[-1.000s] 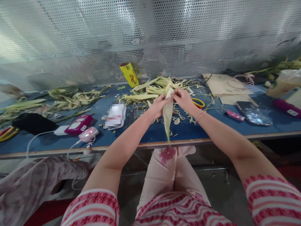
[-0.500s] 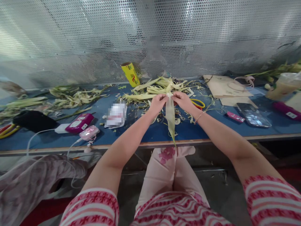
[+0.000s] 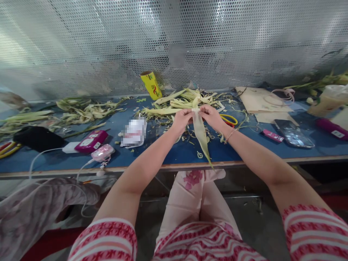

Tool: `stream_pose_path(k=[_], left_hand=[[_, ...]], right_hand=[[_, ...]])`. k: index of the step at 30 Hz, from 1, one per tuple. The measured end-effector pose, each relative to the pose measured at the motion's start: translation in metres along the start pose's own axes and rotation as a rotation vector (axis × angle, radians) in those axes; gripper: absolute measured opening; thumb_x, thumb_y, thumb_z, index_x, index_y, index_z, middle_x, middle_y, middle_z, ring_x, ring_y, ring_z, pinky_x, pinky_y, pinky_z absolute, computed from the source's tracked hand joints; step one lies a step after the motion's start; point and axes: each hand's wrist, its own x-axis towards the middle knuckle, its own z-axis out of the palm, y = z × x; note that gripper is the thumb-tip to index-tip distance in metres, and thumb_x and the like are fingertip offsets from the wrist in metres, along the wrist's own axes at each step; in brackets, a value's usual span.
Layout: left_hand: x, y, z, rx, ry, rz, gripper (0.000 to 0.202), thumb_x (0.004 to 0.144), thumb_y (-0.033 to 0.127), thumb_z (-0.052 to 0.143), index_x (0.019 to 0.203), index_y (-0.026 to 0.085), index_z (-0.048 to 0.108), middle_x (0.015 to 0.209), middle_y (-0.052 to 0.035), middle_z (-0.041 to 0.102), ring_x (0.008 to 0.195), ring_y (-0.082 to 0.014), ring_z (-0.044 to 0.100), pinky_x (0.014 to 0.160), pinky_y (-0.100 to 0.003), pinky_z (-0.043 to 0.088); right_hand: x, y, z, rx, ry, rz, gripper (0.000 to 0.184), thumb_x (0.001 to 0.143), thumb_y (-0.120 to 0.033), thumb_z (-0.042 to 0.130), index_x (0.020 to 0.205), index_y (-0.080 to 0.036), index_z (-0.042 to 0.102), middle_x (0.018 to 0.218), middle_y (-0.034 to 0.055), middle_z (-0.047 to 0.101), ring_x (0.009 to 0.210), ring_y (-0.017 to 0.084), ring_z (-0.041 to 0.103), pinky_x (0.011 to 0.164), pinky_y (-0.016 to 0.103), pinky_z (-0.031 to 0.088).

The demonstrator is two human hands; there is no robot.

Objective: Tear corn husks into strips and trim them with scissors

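Note:
A long, pale green corn husk point(image 3: 201, 136) hangs from my fingers, its tapered tip reaching the table's front edge. My left hand point(image 3: 182, 119) pinches its upper part from one side. From the other side my right hand point(image 3: 211, 116) pinches it, fingertips close to the left ones. Between the fingertips shows a whitish band across the husk; whether it is tape or a fold I cannot tell. Just behind my hands lies a pile of husk strips point(image 3: 179, 99). Yellow-and-red scissor handles point(image 3: 230, 120) show beside my right wrist.
On the blue table point(image 3: 152, 156) a yellow tube point(image 3: 151, 85) stands tilted at the back. To the left lie purple devices point(image 3: 91, 141), a black pouch point(image 3: 40, 138) and more husks point(image 3: 84, 113). To the right are brown paper point(image 3: 258, 99), a phone point(image 3: 293, 133) and a drink cup point(image 3: 330, 98).
The husk's lower end has swung to the right and its broad face has turned. Both hands keep their pinch in nearly the same place.

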Motion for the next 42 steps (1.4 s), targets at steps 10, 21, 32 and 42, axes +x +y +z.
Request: stream_pose_path(k=[10, 21, 32, 42], left_hand=[[-0.003, 0.004, 0.003, -0.056, 0.032, -0.032, 0.019, 0.086, 0.008, 0.060, 0.068, 0.013, 0.062, 0.057, 0.0006, 0.064, 0.052, -0.0090, 0.059, 0.062, -0.024, 0.051], [0.012, 0.002, -0.008, -0.202, 0.210, -0.051, 0.026, 0.085, 0.009, 0.065, 0.062, 0.015, 0.053, 0.051, 0.0047, 0.052, 0.048, -0.0046, 0.049, 0.055, -0.018, 0.045], [0.014, -0.002, -0.014, 0.111, 0.182, 0.123, 0.014, 0.078, 0.011, 0.075, 0.072, 0.015, 0.063, 0.059, 0.0024, 0.061, 0.050, -0.0053, 0.046, 0.056, -0.022, 0.039], [0.005, -0.001, -0.004, 0.248, 0.049, 0.120, 0.016, 0.085, 0.016, 0.066, 0.069, 0.015, 0.062, 0.058, 0.0020, 0.059, 0.055, -0.0082, 0.053, 0.056, -0.021, 0.043]], right_hand=[[-0.001, -0.001, 0.002, -0.109, 0.087, -0.105, 0.014, 0.082, -0.031, 0.065, 0.078, -0.021, 0.057, 0.070, -0.0021, 0.053, 0.067, 0.014, 0.049, 0.069, 0.032, 0.044], [0.001, -0.004, 0.000, 0.273, 0.063, -0.120, 0.045, 0.067, -0.062, 0.081, 0.082, -0.025, 0.061, 0.082, -0.0004, 0.062, 0.077, 0.015, 0.056, 0.076, 0.033, 0.052], [0.000, -0.006, -0.002, 0.063, 0.013, -0.020, 0.049, 0.072, -0.066, 0.075, 0.092, -0.026, 0.055, 0.084, 0.0021, 0.060, 0.079, 0.019, 0.058, 0.071, 0.036, 0.053], [-0.002, -0.005, -0.001, -0.220, 0.084, -0.092, 0.035, 0.082, -0.055, 0.067, 0.080, -0.021, 0.058, 0.071, -0.0002, 0.052, 0.069, 0.016, 0.047, 0.066, 0.032, 0.040]])
